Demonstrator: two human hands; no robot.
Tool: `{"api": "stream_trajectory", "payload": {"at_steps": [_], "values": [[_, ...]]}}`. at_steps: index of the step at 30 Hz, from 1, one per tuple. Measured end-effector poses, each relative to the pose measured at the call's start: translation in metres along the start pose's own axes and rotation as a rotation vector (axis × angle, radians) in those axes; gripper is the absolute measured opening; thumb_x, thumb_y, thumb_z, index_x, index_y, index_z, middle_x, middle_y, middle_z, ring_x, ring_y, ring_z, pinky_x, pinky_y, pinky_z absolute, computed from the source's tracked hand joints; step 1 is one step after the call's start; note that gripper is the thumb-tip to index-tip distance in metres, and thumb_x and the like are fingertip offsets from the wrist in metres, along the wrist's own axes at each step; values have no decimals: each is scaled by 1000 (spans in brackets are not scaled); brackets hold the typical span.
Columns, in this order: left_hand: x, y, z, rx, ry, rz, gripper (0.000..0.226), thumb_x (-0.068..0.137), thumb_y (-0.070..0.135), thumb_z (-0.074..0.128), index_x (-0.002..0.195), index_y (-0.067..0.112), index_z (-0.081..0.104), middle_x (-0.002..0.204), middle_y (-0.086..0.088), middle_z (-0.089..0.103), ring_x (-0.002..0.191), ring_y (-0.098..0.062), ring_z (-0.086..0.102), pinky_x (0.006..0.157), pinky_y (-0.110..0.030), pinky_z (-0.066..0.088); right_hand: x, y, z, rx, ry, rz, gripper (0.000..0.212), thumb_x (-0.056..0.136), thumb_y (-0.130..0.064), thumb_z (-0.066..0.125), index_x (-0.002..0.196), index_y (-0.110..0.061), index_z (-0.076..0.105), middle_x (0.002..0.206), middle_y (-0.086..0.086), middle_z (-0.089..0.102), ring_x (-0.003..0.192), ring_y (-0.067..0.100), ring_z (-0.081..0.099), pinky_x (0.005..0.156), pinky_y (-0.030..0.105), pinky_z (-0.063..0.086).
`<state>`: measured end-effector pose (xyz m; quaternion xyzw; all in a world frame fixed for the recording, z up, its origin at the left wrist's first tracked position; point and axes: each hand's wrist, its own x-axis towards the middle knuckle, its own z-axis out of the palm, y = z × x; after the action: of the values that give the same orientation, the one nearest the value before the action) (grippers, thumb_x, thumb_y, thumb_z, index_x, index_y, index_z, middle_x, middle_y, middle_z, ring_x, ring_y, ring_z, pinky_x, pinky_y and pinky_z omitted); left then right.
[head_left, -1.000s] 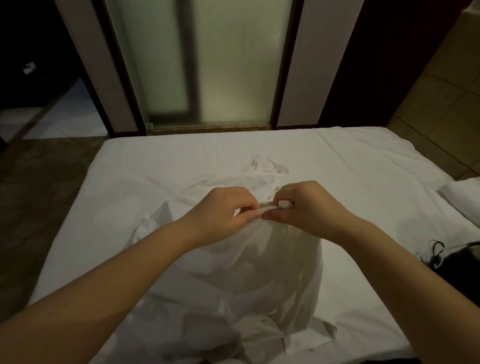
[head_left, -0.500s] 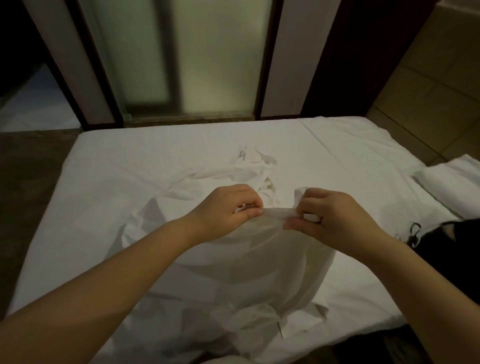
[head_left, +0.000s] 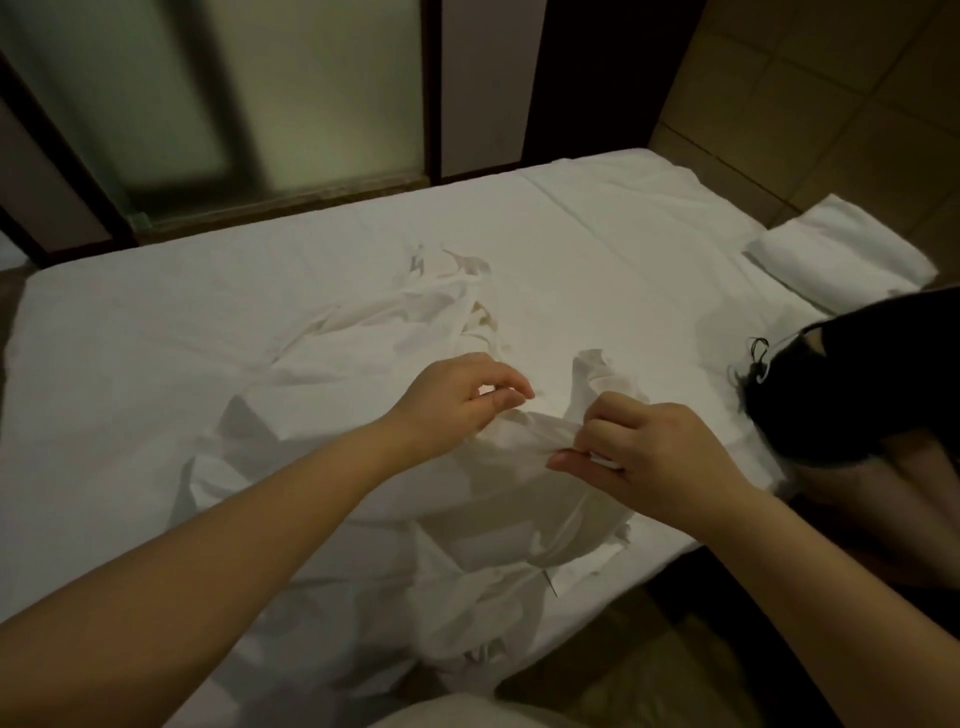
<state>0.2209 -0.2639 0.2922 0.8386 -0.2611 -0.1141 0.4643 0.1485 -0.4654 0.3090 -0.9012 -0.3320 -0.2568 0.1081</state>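
White cloth (head_left: 467, 483) lies crumpled on bed (head_left: 156, 338). Right hand (head_left: 660, 452) fingers pinch its edge. Left hand (head_left: 462, 400) fingers curled; hold cannot be told. Recommended: pinch same edge, draw taut evenly.

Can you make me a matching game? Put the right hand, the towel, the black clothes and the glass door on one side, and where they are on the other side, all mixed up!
Things:
1. right hand
2. folded white towel
3. black garment
4. frosted glass door

Places:
A. behind the far edge of the bed
B. at the bed's right edge
C. pinching the white cloth
D. past the bed's far right corner

Pairs: 1-C, 2-D, 3-B, 4-A
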Motion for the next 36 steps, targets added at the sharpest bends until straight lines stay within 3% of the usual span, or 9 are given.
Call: {"api": "stream_trajectory", "payload": {"at_steps": [5, 10, 14, 23, 28, 31, 34, 36], "values": [[13, 18, 0, -89, -259, -96, 14, 82, 12, 68, 79, 25, 70, 62, 18, 63, 54, 4, 52, 57, -9, 40, -4, -4, 0, 0, 34, 33, 51, 94, -45, 44, 62, -10, 62, 63, 2, 57, 40, 20, 48, 41, 18, 29], [14, 29, 4, -9, -241, -49, 9, 83, 13, 67, 82, 20, 72, 63, 21, 59, 58, 10, 52, 58, -4, 37, -4, -6, -2, 5, 40, 29, 55, 96, -46, 39, 61, -10, 61, 64, 2, 56, 40, 18, 47, 43, 17, 29], [12, 32, -1, -60, -194, -19, 12, 86, 13, 64, 81, 22, 70, 71, 17, 63, 67, 9, 55, 66, -7, 43, -6, -4, -1, -6, 3, 31, 57, 96, -49, 37, 62, -12, 62, 65, 0, 56, 40, 17, 47, 37, 20, 34], [9, 29, -22, 254, -249, 63, 9, 85, 18, 64, 82, 26, 63, 77, 21, 59, 68, 14, 51, 63, -4, 39, 11, 0, -7, -4, -44, -9, 59, 96, -51, 33, 62, -13, 62, 62, -1, 54, 40, 17, 46, 42, 17, 28], [13, 33, -41, 38, -225, 7, 4, 84, 13, 66, 83, 16, 70, 79, 12, 65, 73, 7, 56, 69, -3, 43, 18, -1, -11, 17, -75, -35, 43, 88, -46, 48, 64, -14, 62, 63, -2, 54, 44, 15, 47, 44, 15, 30], [16, 43, -56, 51, -322, 36, 8, 85, 10, 65, 81, 17, 67, 74, 14, 62, 69, 7, 55, 67, -4, 44, 23, 3, -14, 29, -116, -29, 40, 85, -47, 50, 65, -15, 63, 64, -2, 54, 47, 15, 47, 42, 18, 35], [19, 53, -66, 148, -469, 100, 20, 90, 11, 58, 80, 29, 58, 79, 14, 57, 71, 5, 51, 71, -8, 42, 32, 6, -20, 33, -126, -17, 41, 85, -48, 49, 66, -14, 63, 65, -3, 53, 47, 16, 48, 42, 20, 35], [22, 51, -69, 218, -479, 120, 19, 93, 16, 54, 83, 32, 54, 84, 11, 57, 74, 1, 49, 73, -13, 42, 38, 8, -26, 47, -113, -10, 40, 85, -47, 51, 65, -13, 62, 65, -2, 53, 46, 18, 48, 41, 21, 37]]}}
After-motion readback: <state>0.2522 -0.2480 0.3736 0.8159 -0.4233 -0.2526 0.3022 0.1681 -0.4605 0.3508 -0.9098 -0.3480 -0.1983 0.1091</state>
